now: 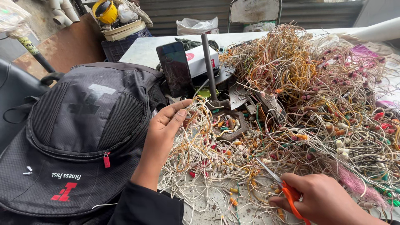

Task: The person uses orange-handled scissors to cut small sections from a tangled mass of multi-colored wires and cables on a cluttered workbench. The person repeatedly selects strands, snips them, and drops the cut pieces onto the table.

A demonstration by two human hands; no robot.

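A big tangle of thin white, yellow and orange wires (300, 96) with small coloured bulbs covers the table. My left hand (164, 129) reaches into its left edge and pinches a few white wire strands between thumb and fingers. My right hand (325, 198), at the bottom right, grips orange-handled scissors (277, 181); their blades point up-left into the wires.
A black backpack (79, 133) fills the left side. A dark phone (176, 68) stands propped against a white box (200, 58). A metal rod on a base (210, 66) rises behind the wires. A crate of clutter (121, 29) and a chair (254, 12) stand beyond the table.
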